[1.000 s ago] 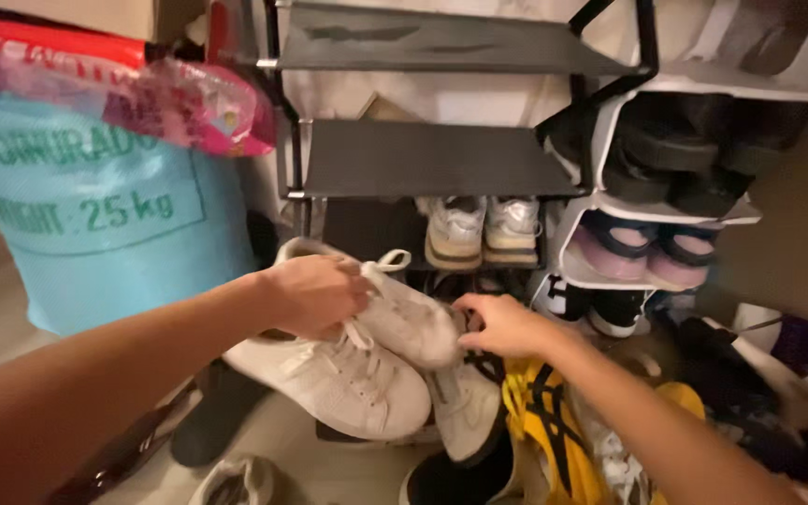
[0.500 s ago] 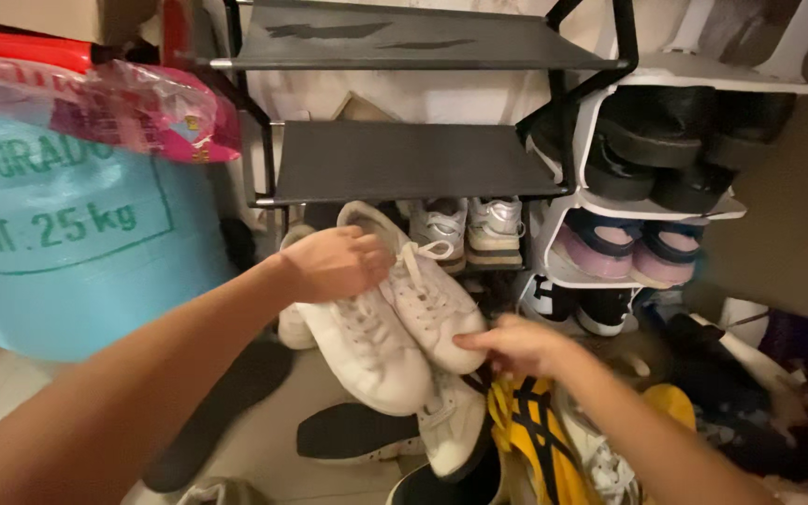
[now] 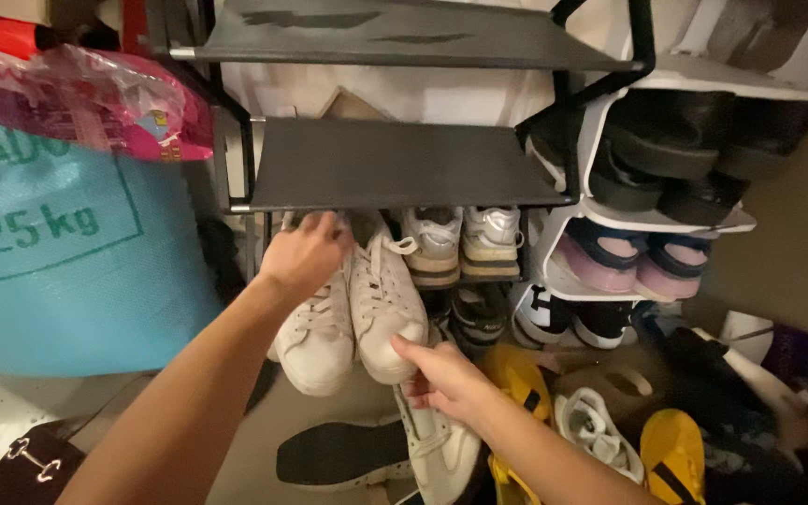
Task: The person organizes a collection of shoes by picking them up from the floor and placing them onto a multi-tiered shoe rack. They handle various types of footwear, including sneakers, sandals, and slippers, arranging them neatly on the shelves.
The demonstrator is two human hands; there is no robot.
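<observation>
- Left hand point(image 3: 303, 254) is closed over the heel ends of a pair of white sneakers point(image 3: 353, 313), fingers curled in at the collars. The pair hangs toes down, side by side, just under the front edge of the lower black shelf point(image 3: 395, 164).
- Right hand point(image 3: 441, 379) is partly open, fingertips pressed against the toe of the right-hand sneaker of the pair; not a full grip.
- Sneakers: smooth white uppers that look like leather, white flat laces, rounded toes, pale soles.
- Rack: thin black metal tubes, flat dark fabric-like shelves, matte. An upper shelf point(image 3: 395, 33) sits above the lower one.
- Behind the held pair, on the level below the lower shelf, stands a pair of grey-white trainers point(image 3: 460, 243), chunky soles, heels outward.
- To the right, a white plastic rack point(image 3: 610, 215) with moulded tiers holds black sandals point(image 3: 685, 159) on top, pink and navy slippers point(image 3: 628, 262) below, and black-and-white shoes point(image 3: 563, 318) lowest.
- On the floor point(image 3: 329, 411): a white sneaker point(image 3: 446, 449) lying loose under the right wrist, a black sole point(image 3: 343, 454) turned sideways, yellow shoes point(image 3: 670, 444) with black stripes, a small white sandal point(image 3: 596, 430).
- Left side: a big blue woven sack point(image 3: 67, 262), coarse weave, bulging, with a crinkled pink plastic bag point(image 3: 95, 108) on top.
- Bottom left corner: a dark bag point(image 3: 25, 468) with a metal buckle.
</observation>
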